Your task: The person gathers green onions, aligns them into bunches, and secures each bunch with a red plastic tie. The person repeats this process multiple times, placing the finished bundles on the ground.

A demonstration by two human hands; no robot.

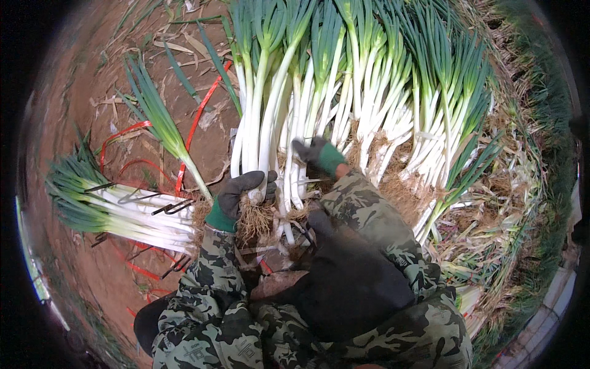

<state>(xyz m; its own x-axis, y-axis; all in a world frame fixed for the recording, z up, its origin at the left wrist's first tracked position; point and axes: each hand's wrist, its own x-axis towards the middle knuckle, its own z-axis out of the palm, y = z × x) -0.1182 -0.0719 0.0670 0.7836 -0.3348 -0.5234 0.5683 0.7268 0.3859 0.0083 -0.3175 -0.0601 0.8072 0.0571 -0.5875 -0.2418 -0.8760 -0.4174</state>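
My left hand [239,193], in a grey-coated glove with a green cuff, grips the white lower ends of several long green onions [252,124] just above their roots [254,219]. Their green tops point away from me. My right hand [318,153], gloved alike and blurred, is over the white stalks [293,161] just right of that bunch. Whether its fingers hold a stalk is unclear. Further right, a broad row of green onions [373,92] lies with roots toward me.
To the left, a bundle of green onions [143,217] lies in a black metal rod frame [173,206]. Red straps [203,108] and a loose green onion [170,133] lie on bare soil [83,203]. Peeled leaf litter [493,230] is heaped at right.
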